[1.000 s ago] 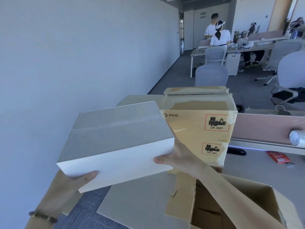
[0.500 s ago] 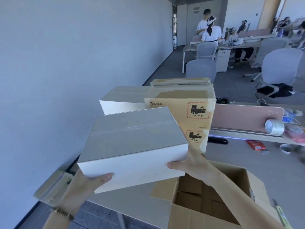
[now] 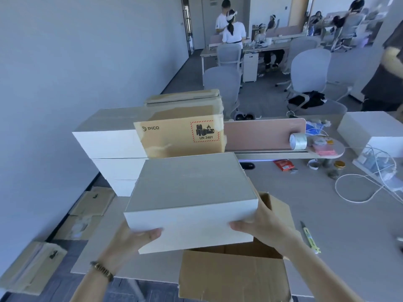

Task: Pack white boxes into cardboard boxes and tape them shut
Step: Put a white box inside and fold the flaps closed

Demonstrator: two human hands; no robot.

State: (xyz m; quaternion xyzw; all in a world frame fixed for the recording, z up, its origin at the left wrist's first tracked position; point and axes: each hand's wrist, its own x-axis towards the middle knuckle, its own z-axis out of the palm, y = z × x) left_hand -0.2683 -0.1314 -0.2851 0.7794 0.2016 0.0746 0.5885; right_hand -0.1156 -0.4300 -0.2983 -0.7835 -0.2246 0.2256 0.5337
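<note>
Head view. White box (image 3: 192, 192) now sits lower and more central in the frame than half a second ago, over the open cardboard box (image 3: 235, 271) at lower centre instead of left of it. View has swung right: more desk (image 3: 340, 214) shows, plus a second white box (image 3: 370, 131) at the right edge that was out of frame before.

Around: stack of white boxes (image 3: 113, 153) at centre left, a taped brown carton (image 3: 183, 131) with PICO print and a UN 3481 label just beside and behind it. Pink divider (image 3: 261, 134) runs across the centre, tape roll (image 3: 297, 141) against its right end. Red packet (image 3: 283, 165), white cable (image 3: 359, 188) and a yellow-green cutter (image 3: 310, 237) lie on the desk to the right. Flattened cartons (image 3: 32, 264) on the floor, lower left. People and grey chairs at desks across the top. The held box hides most of the open carton's inside.

Fingers: left hand (image 3: 135, 240) supports the box at its near left corner, thumb across the front face, other fingers hidden underneath. Right hand (image 3: 261, 225) grips the near right corner, thumb lying along the front face, fingers wrapped round the side, out of sight. How far they spread, cannot tell.
</note>
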